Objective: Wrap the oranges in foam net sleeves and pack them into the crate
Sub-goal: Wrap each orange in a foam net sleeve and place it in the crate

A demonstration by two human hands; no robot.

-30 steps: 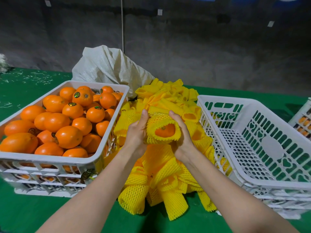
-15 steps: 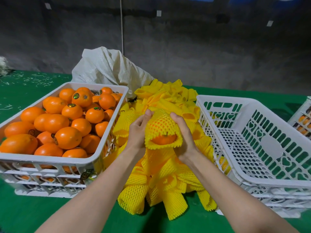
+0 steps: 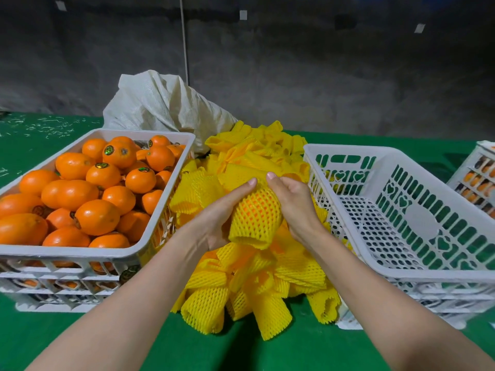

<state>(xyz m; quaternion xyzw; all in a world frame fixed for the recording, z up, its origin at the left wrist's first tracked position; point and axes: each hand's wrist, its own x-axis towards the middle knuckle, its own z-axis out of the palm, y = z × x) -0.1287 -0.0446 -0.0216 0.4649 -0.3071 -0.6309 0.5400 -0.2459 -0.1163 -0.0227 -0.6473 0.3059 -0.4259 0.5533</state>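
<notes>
Centre of the frame: left hand (image 3: 217, 218) and right hand (image 3: 294, 204) curled round one yellow foam net sleeve (image 3: 254, 231), gripping it from either side, fingertips nearly meeting over its top. Inside the sleeve, an orange (image 3: 253, 210), glimpsed through the stretched mesh near the upper end. Lower end of the sleeve open, turned toward the camera and reaching past the fruit.

Held over a heap of loose sleeves (image 3: 267, 279), also yellow, spread on the green surface (image 3: 241, 349) between two white crates.

Left of the frame: left crate (image 3: 80, 253), heaped with bare oranges (image 3: 96, 216), several bearing round stickers, and stacked on a lower crate (image 3: 67, 286) with fruit showing through its slots.

Right of the frame: packing crate (image 3: 348, 153), white, with perforated floor and slotted, heart-patterned walls, just beside the heap.

Far right edge: part of a far crate (image 3: 482, 178), orange fruit visible through its side.

Upper middle, behind the heap: a crumpled whitish woven sack (image 3: 160, 108) against a dark grey wall (image 3: 321, 76).
</notes>
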